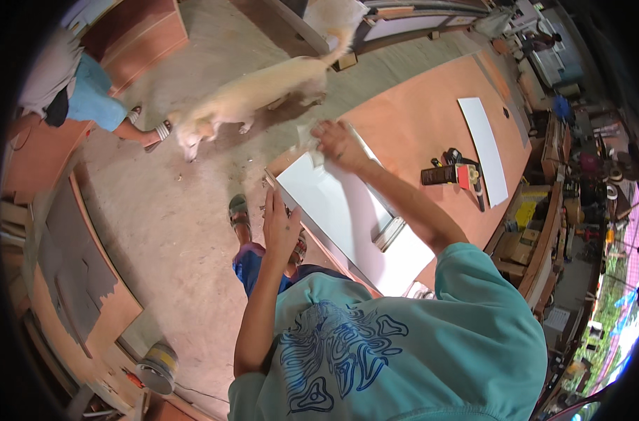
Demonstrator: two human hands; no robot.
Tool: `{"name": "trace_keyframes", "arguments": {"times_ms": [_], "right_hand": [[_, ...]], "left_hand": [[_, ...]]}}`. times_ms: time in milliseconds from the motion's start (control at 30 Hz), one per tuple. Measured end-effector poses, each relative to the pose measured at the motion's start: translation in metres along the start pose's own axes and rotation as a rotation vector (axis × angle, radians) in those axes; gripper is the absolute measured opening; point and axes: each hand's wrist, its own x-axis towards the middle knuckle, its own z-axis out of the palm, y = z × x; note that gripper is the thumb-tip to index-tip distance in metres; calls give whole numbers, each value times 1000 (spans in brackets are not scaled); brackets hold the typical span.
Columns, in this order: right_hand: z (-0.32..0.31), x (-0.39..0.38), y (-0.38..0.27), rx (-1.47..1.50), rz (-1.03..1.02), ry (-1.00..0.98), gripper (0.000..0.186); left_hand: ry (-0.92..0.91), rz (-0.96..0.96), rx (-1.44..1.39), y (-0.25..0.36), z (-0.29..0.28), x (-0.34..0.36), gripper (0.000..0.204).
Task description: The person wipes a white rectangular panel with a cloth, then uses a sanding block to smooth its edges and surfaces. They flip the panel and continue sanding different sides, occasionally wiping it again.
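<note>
A glossy white panel [326,207] lies in front of me on a larger brown wooden board. My right hand [340,147] is at the panel's far corner, its fingers curled over a pale, crumpled cloth-like piece [307,139]; blur hides its exact kind. My left hand [281,228] is by the panel's left edge, fingers stretched out and nothing visible in them. Whether that hand touches the edge, I cannot tell. A small stack of thin strips [389,234] rests on the panel near my right forearm.
Right of the panel, a black-and-red power tool [463,175] and a narrow white strip [484,151] lie on the brown board [411,119]. A pale dog [263,91] stands on the floor near a seated person [95,91]. A bucket [157,367] stands lower left; cluttered shelves [537,245] line the right.
</note>
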Motion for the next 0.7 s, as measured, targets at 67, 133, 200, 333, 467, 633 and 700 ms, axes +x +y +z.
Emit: {"name": "trace_keyframes", "arguments": {"times_ms": [67, 133, 200, 333, 467, 633, 700], "right_hand": [[-15, 9, 24, 64, 122, -3, 33], [-13, -5, 69, 255, 298, 6, 28], [-24, -17, 93, 333, 617, -25, 25], [-62, -5, 99, 592, 680, 267, 26], [-77, 45, 51, 455, 146, -74, 25], [-36, 81, -82, 329, 160, -730, 11], [-22, 70, -69, 273, 133, -700, 13]], "left_hand": [[67, -8, 52, 6, 12, 36, 66], [-88, -106, -56, 11, 15, 68, 62], [-241, -232, -167, 4, 10, 85, 56], [-416, -371, -474, -17, 5, 97, 47], [-316, -235, -387, -44, 10, 70, 50], [-672, -475, -721, -39, -20, 92, 58], [-708, -466, -721, -42, -18, 95, 67]]}}
